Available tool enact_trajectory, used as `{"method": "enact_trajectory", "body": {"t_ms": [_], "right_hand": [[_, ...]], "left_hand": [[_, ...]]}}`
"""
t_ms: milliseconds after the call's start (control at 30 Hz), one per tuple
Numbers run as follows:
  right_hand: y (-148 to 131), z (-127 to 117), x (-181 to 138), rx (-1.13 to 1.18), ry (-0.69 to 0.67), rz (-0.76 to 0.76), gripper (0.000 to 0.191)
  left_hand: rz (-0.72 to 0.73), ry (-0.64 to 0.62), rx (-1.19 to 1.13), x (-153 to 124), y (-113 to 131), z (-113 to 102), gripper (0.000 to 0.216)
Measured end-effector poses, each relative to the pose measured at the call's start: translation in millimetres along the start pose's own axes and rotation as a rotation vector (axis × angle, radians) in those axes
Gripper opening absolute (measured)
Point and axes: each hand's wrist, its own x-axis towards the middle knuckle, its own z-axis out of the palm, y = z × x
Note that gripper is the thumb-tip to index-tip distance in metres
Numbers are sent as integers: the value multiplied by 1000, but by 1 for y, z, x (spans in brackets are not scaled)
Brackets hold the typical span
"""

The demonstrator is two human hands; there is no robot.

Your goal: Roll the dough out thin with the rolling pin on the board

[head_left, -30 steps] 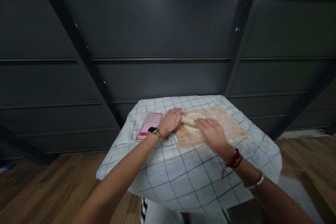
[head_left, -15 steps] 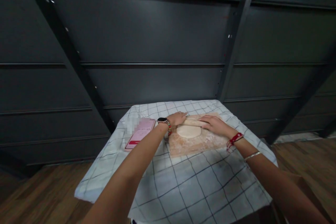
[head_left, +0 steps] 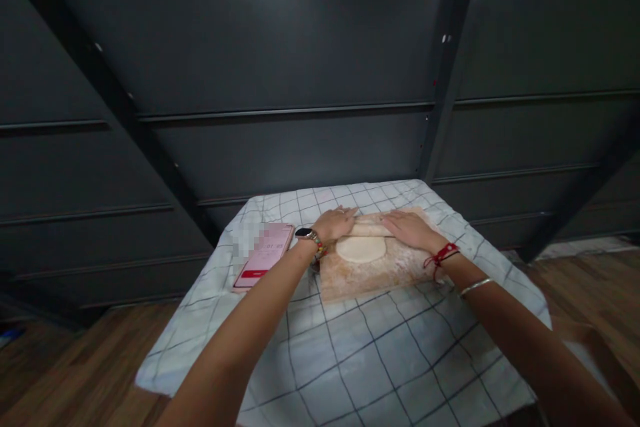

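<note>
A pale rolling pin (head_left: 373, 231) lies crosswise over the far edge of a flat, round sheet of dough (head_left: 361, 250). My left hand (head_left: 335, 224) is on the pin's left end, and its fingers point forward and right. Over the right end rests my right hand (head_left: 409, 228), its fingers laid across the pin. Both palms hide the ends of the pin. Beneath the dough is a wooden board (head_left: 367, 283) dusted with flour.
A pink-screened phone (head_left: 267, 253) lies left of the board, partly blurred. The checked cloth (head_left: 350, 353) covers the table. Behind it stands a dark metal panel wall (head_left: 295, 53). Wooden floor (head_left: 65, 373) shows at both sides.
My right hand has flattened more over the pin's right end. The pin stays near the far edge of the dough. The camera view has tilted slightly.
</note>
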Motion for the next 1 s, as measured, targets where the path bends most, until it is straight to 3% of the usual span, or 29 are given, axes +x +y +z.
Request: {"method": "enact_trajectory", "body": {"t_ms": [100,367,733,1000], "right_hand": [[-6,2,-10,-31,13,22,56],[-29,-5,-35,-67,94,37,48],[-47,0,-61,-59,198,36,47],[-60,0,-75,-3,283,18,43]], "left_hand": [[-67,-67,-16,-16,13,-7,53],[-114,-28,48,-56,42,-14,50],[-75,183,190,-89,66,4,37],[-47,259,192,-111,77,10,49]]}}
